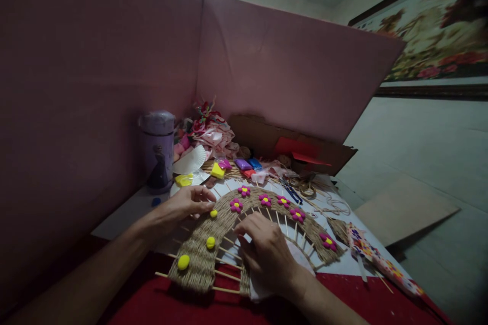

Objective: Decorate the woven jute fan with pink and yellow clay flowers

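A fan-shaped weave of brown twine on thin sticks (198, 264) lies across the table's front. Purple flowers with yellow centres (265, 200) sit along its middle and right side. On its left part are three yellow clay balls (183, 262). At the weave's upper left edge is my left hand (192, 201), its fingers bent in a pinch beside the topmost ball. My right hand (263, 249) hovers over or rests on the inner sticks and white centre, fingers curled in. What either hand's fingertips hold, if anything, is hidden or too small to make out.
Behind stand a purple cup (158, 152), clay packets (243, 164), blue-handled scissors (292, 190) and a cardboard box (255, 129). A flower-patterned wrapped item (385, 259) lies at the right edge. Pink panels (282, 66) wall the left and back. Red cloth (152, 294) covers the front.
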`<state>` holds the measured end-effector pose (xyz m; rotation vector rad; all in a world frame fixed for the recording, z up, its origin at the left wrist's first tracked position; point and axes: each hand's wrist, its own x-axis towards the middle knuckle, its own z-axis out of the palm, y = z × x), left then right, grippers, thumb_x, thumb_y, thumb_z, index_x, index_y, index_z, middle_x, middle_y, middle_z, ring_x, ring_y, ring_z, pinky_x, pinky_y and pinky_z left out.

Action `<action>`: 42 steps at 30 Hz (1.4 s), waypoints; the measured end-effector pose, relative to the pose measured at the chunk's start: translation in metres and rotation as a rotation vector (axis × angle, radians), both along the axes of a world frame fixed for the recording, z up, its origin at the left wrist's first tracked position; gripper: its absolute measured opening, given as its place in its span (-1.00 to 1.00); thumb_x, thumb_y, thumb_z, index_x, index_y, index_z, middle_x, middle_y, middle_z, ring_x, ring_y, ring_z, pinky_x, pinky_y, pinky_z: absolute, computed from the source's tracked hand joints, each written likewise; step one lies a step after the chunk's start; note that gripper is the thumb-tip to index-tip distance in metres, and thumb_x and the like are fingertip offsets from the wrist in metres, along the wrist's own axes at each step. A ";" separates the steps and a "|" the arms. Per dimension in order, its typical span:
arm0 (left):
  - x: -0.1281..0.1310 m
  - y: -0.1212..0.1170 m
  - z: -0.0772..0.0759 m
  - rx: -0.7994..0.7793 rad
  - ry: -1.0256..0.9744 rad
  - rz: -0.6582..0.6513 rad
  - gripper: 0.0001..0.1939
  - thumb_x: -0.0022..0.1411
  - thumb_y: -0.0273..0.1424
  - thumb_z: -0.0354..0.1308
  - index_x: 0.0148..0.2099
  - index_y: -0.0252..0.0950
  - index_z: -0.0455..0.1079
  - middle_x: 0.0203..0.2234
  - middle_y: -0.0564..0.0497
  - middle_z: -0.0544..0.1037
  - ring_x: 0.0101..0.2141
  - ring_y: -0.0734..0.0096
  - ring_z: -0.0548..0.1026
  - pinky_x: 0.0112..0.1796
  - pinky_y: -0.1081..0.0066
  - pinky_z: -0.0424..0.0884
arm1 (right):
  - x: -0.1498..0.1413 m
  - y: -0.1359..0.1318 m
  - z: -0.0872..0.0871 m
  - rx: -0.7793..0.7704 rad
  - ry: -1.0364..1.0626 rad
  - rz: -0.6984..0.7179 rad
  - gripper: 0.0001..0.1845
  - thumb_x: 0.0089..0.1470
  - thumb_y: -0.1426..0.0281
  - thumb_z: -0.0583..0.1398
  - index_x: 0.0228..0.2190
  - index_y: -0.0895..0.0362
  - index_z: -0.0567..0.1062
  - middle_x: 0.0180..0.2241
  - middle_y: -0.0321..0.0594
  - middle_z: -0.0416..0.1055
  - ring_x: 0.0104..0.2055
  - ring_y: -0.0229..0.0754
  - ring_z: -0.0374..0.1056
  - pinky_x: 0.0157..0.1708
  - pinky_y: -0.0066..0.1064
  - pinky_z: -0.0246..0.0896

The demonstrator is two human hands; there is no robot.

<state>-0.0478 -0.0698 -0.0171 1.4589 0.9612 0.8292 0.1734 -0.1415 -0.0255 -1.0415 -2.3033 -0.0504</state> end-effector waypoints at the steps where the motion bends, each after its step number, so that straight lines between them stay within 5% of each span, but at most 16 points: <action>1: 0.000 0.000 0.000 0.014 0.012 0.003 -0.68 -0.08 -0.25 0.25 -0.26 -0.31 0.38 -0.53 0.05 0.46 -0.60 0.60 0.26 -0.59 0.54 0.10 | 0.000 0.000 0.000 -0.008 -0.004 -0.005 -0.90 -0.04 0.56 0.06 -0.44 0.15 0.33 -0.45 -0.21 0.31 -0.37 -0.19 0.17 -0.43 -0.40 0.03; 6: 0.001 0.006 -0.004 0.014 0.024 0.004 -0.66 -0.08 -0.22 0.25 -0.28 -0.32 0.38 -0.53 0.04 0.47 -0.58 0.56 0.31 -0.56 0.53 0.16 | 0.000 0.003 -0.001 -0.050 -0.010 -0.008 -0.87 -0.09 0.59 0.10 -0.44 0.14 0.34 -0.44 -0.22 0.33 -0.36 -0.19 0.19 -0.41 -0.41 0.05; 14: -0.002 0.011 0.005 0.194 -0.052 0.331 -0.67 -0.20 -0.22 0.29 -0.40 -0.35 0.40 -0.54 0.06 0.46 -0.48 0.47 0.38 -0.45 0.49 0.25 | 0.001 0.007 -0.003 -0.127 -0.047 -0.026 -0.86 -0.05 0.56 0.14 -0.38 0.13 0.37 -0.42 -0.24 0.36 -0.34 -0.21 0.23 -0.38 -0.42 0.06; 23: -0.005 0.014 0.005 0.276 -0.024 0.630 -0.68 -0.28 -0.23 0.28 -0.61 -0.30 0.22 -0.76 0.18 0.26 -0.69 0.59 0.20 -0.63 0.53 0.08 | 0.021 0.021 0.011 0.134 0.308 -0.289 -0.88 0.09 0.39 0.12 -0.47 0.13 0.37 -0.44 -0.22 0.37 -0.34 -0.19 0.24 -0.34 -0.39 0.07; 28: -0.010 0.021 0.002 0.342 0.055 0.653 -0.72 -0.21 -0.20 0.23 -0.59 -0.31 0.29 -0.72 0.09 0.37 -0.63 0.48 0.30 -0.58 0.49 0.17 | 0.046 0.042 0.011 0.241 0.450 -0.559 -0.80 0.11 0.29 0.09 -0.47 0.13 0.34 -0.51 -0.26 0.34 -0.44 -0.21 0.22 -0.44 -0.44 0.01; 34: -0.016 0.028 0.000 0.434 0.109 0.717 -0.68 -0.05 -0.14 0.07 -0.62 -0.27 0.25 -0.78 0.11 0.29 -0.68 0.50 0.23 -0.60 0.48 0.14 | 0.054 0.052 0.005 0.290 0.403 -0.644 -0.69 0.18 0.31 -0.03 -0.52 0.14 0.36 -0.56 -0.25 0.33 -0.48 -0.22 0.21 -0.46 -0.44 -0.05; 42: -0.014 0.027 0.000 0.449 0.141 0.700 -0.89 -0.13 -0.39 -0.01 -0.49 -0.26 0.31 -0.70 0.13 0.33 -0.62 0.46 0.26 -0.58 0.50 0.16 | 0.055 0.053 0.004 0.265 0.395 -0.661 -0.69 0.19 0.38 -0.11 -0.41 0.15 0.38 -0.49 -0.22 0.37 -0.44 -0.22 0.25 -0.41 -0.44 -0.01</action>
